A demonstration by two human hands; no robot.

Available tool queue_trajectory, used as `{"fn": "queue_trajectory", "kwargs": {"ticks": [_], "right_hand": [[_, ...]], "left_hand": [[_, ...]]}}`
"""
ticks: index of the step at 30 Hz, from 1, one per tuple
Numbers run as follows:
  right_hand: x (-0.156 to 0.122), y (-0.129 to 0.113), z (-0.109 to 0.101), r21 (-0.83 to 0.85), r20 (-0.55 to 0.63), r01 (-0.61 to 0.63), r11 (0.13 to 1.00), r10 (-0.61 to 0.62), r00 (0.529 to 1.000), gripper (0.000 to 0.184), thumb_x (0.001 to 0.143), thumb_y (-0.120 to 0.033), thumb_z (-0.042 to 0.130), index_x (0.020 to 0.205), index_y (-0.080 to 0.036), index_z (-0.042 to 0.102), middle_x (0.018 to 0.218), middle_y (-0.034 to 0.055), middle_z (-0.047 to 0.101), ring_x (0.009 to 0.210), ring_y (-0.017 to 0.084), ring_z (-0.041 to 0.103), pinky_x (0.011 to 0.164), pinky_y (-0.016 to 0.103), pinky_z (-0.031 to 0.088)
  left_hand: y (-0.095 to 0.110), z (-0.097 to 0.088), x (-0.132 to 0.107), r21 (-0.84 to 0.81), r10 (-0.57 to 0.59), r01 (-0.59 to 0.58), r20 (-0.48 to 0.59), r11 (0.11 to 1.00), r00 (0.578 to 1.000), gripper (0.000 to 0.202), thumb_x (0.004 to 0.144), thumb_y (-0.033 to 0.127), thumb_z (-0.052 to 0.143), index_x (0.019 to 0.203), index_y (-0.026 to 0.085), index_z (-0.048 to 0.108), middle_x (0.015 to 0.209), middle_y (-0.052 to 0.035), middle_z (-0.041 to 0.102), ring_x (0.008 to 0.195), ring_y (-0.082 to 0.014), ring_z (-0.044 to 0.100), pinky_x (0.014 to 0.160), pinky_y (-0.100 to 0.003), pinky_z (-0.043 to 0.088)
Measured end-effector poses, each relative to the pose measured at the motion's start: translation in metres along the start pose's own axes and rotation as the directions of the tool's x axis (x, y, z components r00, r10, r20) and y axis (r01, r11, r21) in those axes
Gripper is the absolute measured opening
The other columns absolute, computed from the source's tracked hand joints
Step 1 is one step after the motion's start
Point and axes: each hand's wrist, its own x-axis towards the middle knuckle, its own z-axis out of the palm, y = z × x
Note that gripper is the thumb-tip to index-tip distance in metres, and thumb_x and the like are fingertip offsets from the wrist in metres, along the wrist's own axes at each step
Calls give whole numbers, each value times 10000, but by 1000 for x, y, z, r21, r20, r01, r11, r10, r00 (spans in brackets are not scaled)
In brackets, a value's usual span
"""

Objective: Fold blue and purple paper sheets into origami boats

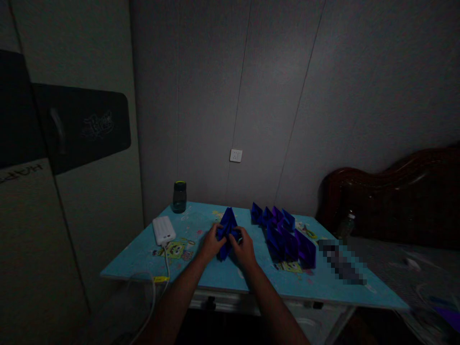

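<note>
A folded piece of dark blue paper (227, 225) stands on the light blue table (251, 282) near its middle. My left hand (212, 243) pinches its left side and my right hand (244, 248) pinches its right side, fingers closed on the paper. Just to the right lies a row of several folded blue and purple paper shapes (285, 235), untouched.
A white power bank (164, 230) with a cable lies at the table's left. A dark jar (179, 196) stands at the back left corner. A blurred dark object (341, 262) lies at the right. A cupboard stands left, a wooden headboard (395, 191) right.
</note>
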Motion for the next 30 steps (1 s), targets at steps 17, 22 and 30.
{"fn": "queue_trajectory", "kwargs": {"ticks": [17, 22, 30], "right_hand": [[-2, 1, 4, -85, 86, 141, 986, -134, 987, 407, 862, -301, 563, 1260, -220, 565, 1122, 84, 655, 1008, 234, 628, 903, 362, 490], [-4, 0, 4, -80, 85, 133, 988, -126, 988, 462, 863, -371, 589, 1301, -228, 553, 1155, 96, 647, 1047, 248, 618, 921, 380, 483], [3, 12, 0, 63, -149, -88, 994, 96, 984, 425, 855, -397, 553, 1222, -183, 577, 1183, 120, 640, 1091, 258, 590, 966, 400, 432]], "left_hand": [[3, -1, -3, 62, -74, 83, -138, 995, 988, 240, 710, 149, 654, 861, 234, 489, 915, -18, 604, 950, -210, 600, 876, -318, 429], [2, 0, 1, -53, -106, 99, -163, 994, 981, 171, 739, 158, 615, 820, 239, 489, 835, -9, 620, 896, -204, 623, 853, -326, 448], [10, -1, -1, -389, -95, 81, -18, 918, 995, 278, 783, 267, 520, 1054, 203, 518, 953, -61, 715, 892, -196, 686, 789, -313, 519]]}}
